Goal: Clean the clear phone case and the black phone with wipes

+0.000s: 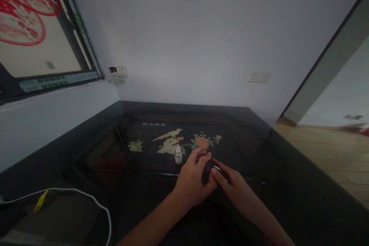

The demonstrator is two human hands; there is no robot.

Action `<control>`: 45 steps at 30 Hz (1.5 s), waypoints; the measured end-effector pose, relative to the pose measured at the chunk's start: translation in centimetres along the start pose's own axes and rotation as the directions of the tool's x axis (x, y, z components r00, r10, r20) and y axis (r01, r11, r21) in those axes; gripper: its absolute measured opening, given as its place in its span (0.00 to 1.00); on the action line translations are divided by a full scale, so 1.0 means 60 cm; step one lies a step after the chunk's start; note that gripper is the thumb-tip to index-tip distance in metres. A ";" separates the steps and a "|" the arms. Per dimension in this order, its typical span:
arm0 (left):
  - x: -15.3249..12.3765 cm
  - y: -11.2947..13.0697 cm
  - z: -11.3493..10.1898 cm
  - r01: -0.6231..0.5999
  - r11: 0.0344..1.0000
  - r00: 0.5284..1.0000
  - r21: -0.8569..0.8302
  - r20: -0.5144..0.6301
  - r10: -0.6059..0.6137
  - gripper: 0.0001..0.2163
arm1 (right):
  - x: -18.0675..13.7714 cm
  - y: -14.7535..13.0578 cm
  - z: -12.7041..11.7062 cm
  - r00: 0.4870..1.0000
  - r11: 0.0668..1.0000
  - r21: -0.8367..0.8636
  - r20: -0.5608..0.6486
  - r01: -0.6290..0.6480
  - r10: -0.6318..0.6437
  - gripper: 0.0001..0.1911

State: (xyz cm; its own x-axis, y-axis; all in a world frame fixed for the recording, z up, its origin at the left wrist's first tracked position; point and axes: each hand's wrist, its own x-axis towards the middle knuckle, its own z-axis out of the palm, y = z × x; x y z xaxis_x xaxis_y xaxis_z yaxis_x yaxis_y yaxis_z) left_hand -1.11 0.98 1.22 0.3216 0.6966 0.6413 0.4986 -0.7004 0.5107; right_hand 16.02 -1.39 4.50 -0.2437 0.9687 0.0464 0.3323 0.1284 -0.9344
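Note:
My left hand (193, 177) is closed around a small dark object (206, 169), its fingers bent over the top and its thumb along the near side. From the right, my right hand (230, 182) pinches the same object, thumb and fingertips at its edge. The object looks black and block-like; its exact kind is hidden by my fingers. A small clear bottle with a white cap (178, 155) stands upright on the table just left of my left hand, apart from it.
The glossy black table (173, 115) bears a bird-and-flower picture (170, 140). A white cable (86, 193) with a yellow tag (41, 200) curves across the near left. Wall sockets (258, 77) sit behind, and a window (43, 27) is at left.

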 end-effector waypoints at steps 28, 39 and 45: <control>-0.005 0.013 0.023 -0.264 0.964 0.964 -0.020 -0.015 0.264 0.34 | -0.059 -0.031 -0.019 1.000 0.929 -0.371 0.014 -0.019 0.026 0.18; -0.009 0.007 0.040 -0.144 0.985 0.986 -0.098 -0.104 0.134 0.32 | -0.053 -0.033 -0.010 0.997 0.921 -0.390 -0.074 -0.003 -0.028 0.22; -0.008 0.007 0.044 -0.159 0.980 0.979 -0.120 -0.146 0.141 0.32 | -0.053 -0.026 -0.012 0.995 0.905 -0.426 -0.083 0.015 -0.055 0.23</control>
State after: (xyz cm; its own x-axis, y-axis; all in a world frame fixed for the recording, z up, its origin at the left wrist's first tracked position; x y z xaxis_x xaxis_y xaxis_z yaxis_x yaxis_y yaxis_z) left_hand 1.04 0.75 -0.38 0.2674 0.5606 0.7837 0.3408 -0.8158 0.4673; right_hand 16.90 -4.51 6.07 -0.1852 0.9745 0.1269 0.6849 0.2206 -0.6944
